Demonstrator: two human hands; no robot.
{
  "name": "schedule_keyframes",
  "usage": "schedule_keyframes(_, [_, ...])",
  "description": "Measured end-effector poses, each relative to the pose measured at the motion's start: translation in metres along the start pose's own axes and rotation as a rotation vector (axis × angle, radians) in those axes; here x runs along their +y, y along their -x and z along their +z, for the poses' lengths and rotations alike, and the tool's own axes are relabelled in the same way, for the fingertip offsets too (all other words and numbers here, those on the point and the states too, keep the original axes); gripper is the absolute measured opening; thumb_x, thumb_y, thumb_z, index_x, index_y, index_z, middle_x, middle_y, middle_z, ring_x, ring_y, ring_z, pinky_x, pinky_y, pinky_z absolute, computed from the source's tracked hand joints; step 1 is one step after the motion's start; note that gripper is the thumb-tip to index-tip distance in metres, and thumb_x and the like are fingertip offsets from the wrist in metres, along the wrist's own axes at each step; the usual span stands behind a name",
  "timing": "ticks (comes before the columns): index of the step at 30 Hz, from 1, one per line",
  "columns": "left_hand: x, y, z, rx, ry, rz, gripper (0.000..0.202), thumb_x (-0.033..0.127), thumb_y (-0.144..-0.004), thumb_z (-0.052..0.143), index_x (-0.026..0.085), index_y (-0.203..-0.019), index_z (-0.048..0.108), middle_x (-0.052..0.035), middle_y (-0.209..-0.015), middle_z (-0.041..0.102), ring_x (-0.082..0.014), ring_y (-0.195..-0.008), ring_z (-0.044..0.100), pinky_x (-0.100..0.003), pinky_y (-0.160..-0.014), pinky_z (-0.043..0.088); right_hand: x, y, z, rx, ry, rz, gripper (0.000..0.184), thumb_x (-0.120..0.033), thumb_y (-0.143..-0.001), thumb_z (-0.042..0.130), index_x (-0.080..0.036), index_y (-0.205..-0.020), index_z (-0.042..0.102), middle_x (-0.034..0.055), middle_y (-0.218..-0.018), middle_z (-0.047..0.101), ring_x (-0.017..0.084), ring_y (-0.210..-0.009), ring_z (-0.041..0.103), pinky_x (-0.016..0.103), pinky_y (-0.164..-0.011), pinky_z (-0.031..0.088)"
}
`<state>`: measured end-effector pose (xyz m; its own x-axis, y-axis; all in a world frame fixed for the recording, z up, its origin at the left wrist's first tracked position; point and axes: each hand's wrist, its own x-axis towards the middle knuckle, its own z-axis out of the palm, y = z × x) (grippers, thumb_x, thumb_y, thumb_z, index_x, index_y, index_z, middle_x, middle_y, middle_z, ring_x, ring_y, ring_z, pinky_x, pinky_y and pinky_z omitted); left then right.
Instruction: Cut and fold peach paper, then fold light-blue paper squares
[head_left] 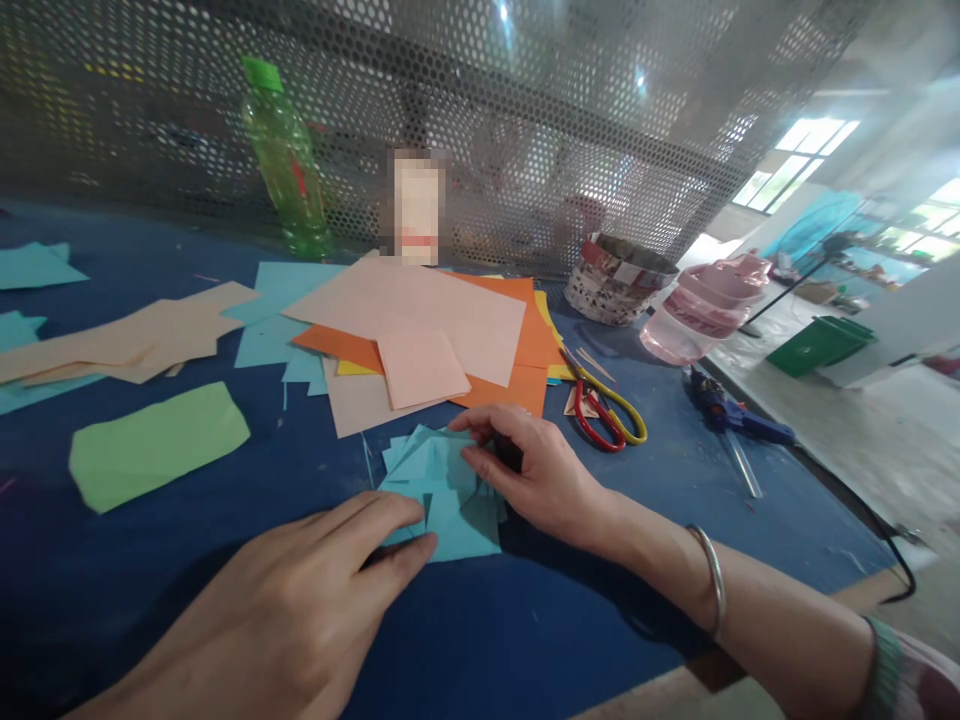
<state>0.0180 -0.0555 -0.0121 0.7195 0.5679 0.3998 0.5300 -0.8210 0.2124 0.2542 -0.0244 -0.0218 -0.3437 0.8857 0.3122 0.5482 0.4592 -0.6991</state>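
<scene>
Light blue paper pieces [457,520] lie in a small, loosely stacked pile on the blue tabletop, close in front of me. My left hand [315,580] is closed at the pile's left edge, thumb and forefinger pinching the paper there. From the upper right, my right hand [544,470] curls over the same pieces, its thumb and fingertips on their edge. Part of the pile is hidden under my fingers. Just behind it, a small pink paper stack [424,370] rests on larger pink sheets [420,305] and orange sheets [551,330].
Scissors [607,410] and a blue glue gun [735,410] lie to the right. Behind them stand a pink water bottle [697,310] and a patterned round container [619,280]. A green bottle [285,160] leans near the perforated metal screen. Green paper [161,445] and tan paper strips [142,335] lie left.
</scene>
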Motion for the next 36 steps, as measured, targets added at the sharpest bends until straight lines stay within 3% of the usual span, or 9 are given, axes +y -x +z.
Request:
schedule_keyframes(5, [-0.001,0.000,0.000,0.008,-0.003,0.013,0.045,0.004,-0.084,0.037,0.025,-0.101,0.074,-0.0030,-0.105,0.074,-0.0141,-0.082,0.069,-0.021,-0.072,0.053,0.001,-0.002,-0.005,-0.049,-0.008,-0.107,0.037,0.002,-0.086,0.040,-0.018,-0.102,0.066,0.0035,-0.095,0.071,0.014,-0.089,0.063,0.029,-0.084,0.049])
schedule_keyframes(11, [-0.001,0.001,0.001,0.022,-0.035,0.006,0.043,0.004,-0.088,0.036,0.024,-0.100,0.073,-0.0027,-0.107,0.073,-0.0142,-0.086,0.069,-0.021,-0.076,0.054,0.007,-0.005,-0.005,-0.047,0.069,-0.199,0.030,-0.002,-0.081,0.054,-0.019,-0.100,0.070,0.0043,-0.096,0.074,0.017,-0.094,0.063,0.033,-0.088,0.049])
schedule_keyframes(19, [-0.007,0.007,0.009,0.126,-0.121,0.036,0.038,0.006,-0.091,0.039,0.019,-0.111,0.069,-0.0057,-0.111,0.071,-0.0170,-0.102,0.067,-0.026,-0.090,0.054,-0.002,0.006,-0.011,0.064,0.644,-0.466,0.024,-0.009,-0.095,0.049,-0.024,-0.090,0.068,0.0027,-0.087,0.071,0.020,-0.095,0.056,0.038,-0.089,0.038])
schedule_keyframes(23, [-0.005,0.008,0.007,0.175,-0.146,0.058,0.034,0.009,-0.094,0.045,0.019,-0.119,0.065,-0.0051,-0.114,0.071,-0.0191,-0.107,0.066,-0.030,-0.094,0.053,-0.009,0.010,-0.012,0.122,0.758,-0.462,0.026,-0.010,-0.097,0.046,-0.024,-0.088,0.066,0.0033,-0.082,0.067,0.021,-0.089,0.052,0.040,-0.090,0.036])
schedule_keyframes(29, [-0.004,0.005,0.007,0.149,-0.139,0.071,0.032,0.006,-0.094,0.044,0.017,-0.109,0.069,-0.0051,-0.109,0.072,-0.0168,-0.101,0.068,-0.027,-0.092,0.053,-0.013,0.011,-0.008,0.024,0.729,-0.481,0.023,-0.015,-0.099,0.047,-0.024,-0.094,0.068,0.0028,-0.081,0.066,0.021,-0.090,0.053,0.039,-0.089,0.035])
schedule_keyframes(36, [-0.010,0.006,0.010,0.047,-0.164,0.085,0.037,0.004,-0.091,0.039,0.015,-0.107,0.071,-0.0078,-0.109,0.072,-0.0202,-0.101,0.068,-0.032,-0.092,0.054,-0.012,0.009,-0.009,-0.086,0.622,-0.534,0.024,-0.014,-0.100,0.048,-0.022,-0.090,0.068,0.0032,-0.082,0.068,0.020,-0.091,0.052,0.036,-0.083,0.038])
